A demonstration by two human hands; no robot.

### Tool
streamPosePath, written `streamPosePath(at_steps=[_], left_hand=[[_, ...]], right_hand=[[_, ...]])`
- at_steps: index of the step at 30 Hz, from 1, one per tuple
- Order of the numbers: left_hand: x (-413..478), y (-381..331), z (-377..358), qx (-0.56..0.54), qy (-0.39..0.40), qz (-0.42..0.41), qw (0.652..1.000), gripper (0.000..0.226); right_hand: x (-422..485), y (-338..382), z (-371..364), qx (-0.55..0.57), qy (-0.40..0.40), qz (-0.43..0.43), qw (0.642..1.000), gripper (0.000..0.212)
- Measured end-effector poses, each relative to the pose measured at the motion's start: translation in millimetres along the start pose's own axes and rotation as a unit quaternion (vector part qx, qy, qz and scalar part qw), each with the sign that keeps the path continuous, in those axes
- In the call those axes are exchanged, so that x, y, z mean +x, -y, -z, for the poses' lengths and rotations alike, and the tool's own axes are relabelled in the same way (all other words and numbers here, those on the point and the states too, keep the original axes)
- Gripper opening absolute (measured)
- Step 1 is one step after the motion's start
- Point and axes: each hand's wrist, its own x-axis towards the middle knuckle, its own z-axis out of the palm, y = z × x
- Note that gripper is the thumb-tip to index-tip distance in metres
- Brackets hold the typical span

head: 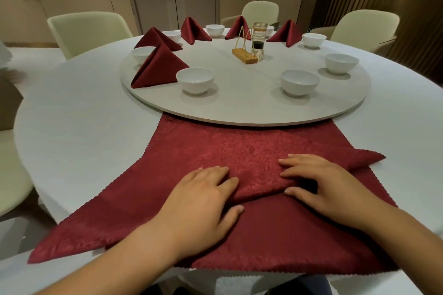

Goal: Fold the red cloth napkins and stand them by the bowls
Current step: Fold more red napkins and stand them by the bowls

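Note:
A red cloth napkin (pixel 239 146) lies spread on the white table in front of me, its far edge tucked under the round turntable (pixel 239 108). My left hand (pixel 203 201) and my right hand (pixel 328 184) press flat on a folded flap near its middle, fingers straight. Another flap points out to the right (pixel 366 158). Several folded red napkins stand as tents on the turntable; the nearest one (pixel 158 67) is beside a white bowl (pixel 195 79). Two bowls on the right (pixel 299 81) (pixel 341 63) have no napkin beside them.
A wooden holder (pixel 244 55) and a glass jar (pixel 259 38) stand at the turntable's centre. More white bowls (pixel 314 39) ring its far side. Cream chairs (pixel 91 31) (pixel 364 26) surround the table. A dark door is behind.

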Motion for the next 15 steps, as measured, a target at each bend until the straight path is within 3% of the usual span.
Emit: streamPosePath(at_steps=[4,8,15], left_hand=[[1.9,7.1,-7.1,0.033,0.040,-0.005,0.999,0.056],[6.4,7.2,5.3,0.015,0.106,-0.040,0.993,0.083],[5.1,2.7,24.4,0.024,0.153,-0.073,0.985,0.072]], right_hand=[[-8.5,-4.4,-2.5,-0.052,-0.046,0.014,0.997,0.025],[-24.3,8.3,8.0,-0.095,-0.096,0.005,0.991,0.018],[-67.0,33.8,7.4,-0.131,-0.107,-0.026,0.985,0.016]])
